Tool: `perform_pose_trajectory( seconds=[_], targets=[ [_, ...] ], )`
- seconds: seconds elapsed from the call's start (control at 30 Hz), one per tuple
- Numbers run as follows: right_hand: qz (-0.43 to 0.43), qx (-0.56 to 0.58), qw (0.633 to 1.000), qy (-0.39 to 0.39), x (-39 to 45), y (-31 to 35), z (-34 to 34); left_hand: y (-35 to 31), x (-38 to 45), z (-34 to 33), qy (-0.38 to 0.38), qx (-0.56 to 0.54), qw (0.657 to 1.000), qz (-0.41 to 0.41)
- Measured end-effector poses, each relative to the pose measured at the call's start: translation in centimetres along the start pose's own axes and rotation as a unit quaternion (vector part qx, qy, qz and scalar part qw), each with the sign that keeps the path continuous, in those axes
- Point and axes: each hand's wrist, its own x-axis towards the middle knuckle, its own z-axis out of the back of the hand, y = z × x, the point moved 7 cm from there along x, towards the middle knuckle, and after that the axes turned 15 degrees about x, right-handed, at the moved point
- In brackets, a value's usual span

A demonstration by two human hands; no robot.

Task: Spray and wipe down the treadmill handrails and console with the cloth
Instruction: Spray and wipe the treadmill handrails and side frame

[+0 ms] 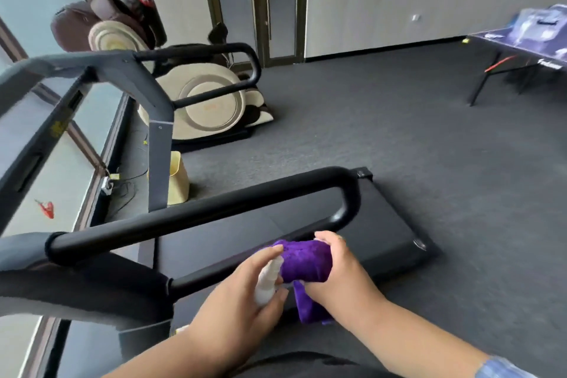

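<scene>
Starting at the left edge, a tall window with dark brown frames (18, 49) is recorded, with a grey treadmill console frame (92, 67) set before it. A cream and brown massage chair (196, 101) is noted beyond, beside a pale yellow plastic bin (178, 178) on the grey carpet (399, 138). A looped black padded handrail (214, 209) is seen crossing the lower middle, above the black treadmill deck (383, 224). A small white spray bottle (268, 281) is grasped in the left hand (242, 307), fingers curled round its body and its nozzle held against a purple plush cloth (303, 261). That cloth is wrapped over the lower bar of the handrail and clutched by the right hand (340, 270), thumb on top, with one end hanging below. A blue sleeve cuff (503, 368) is noted at the right wrist. A dark folding table (521, 52) carrying blurred objects is listed at far right.
</scene>
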Motion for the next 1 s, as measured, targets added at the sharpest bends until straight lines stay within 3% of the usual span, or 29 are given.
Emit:
perform_pose_trajectory(
  seconds=[0.2,0.37,0.47,0.6,0.7,0.83,1.0],
  targets=[
    [-0.027,0.081,0.994,-0.062,-1.4,-4.2,14.3,-10.4,5.5,-8.4,0.033,-0.019,0.999,-0.018],
    [-0.004,0.077,0.995,-0.059,-1.1,-6.5,27.0,-18.1,10.1,-17.7,0.04,-0.114,0.99,0.074],
    [0.009,0.115,0.992,-0.043,-0.4,-6.8,32.1,-22.4,12.8,-21.4,0.054,-0.157,0.982,0.09],
    [0.019,0.249,0.968,0.007,1.9,-5.7,34.5,-25.7,16.2,-23.0,0.009,-0.235,0.964,0.124],
    [0.019,0.284,0.957,0.058,4.8,-5.1,34.8,-26.0,19.0,-22.6,-0.031,-0.264,0.952,0.153],
    [0.0,0.257,0.957,0.137,9.0,-4.8,34.4,-24.8,22.7,-21.8,-0.051,-0.29,0.938,0.181],
    [0.008,0.117,0.977,0.178,14.5,-5.2,33.9,-21.6,25.9,-22.1,-0.068,-0.318,0.923,0.203]
  ],
)
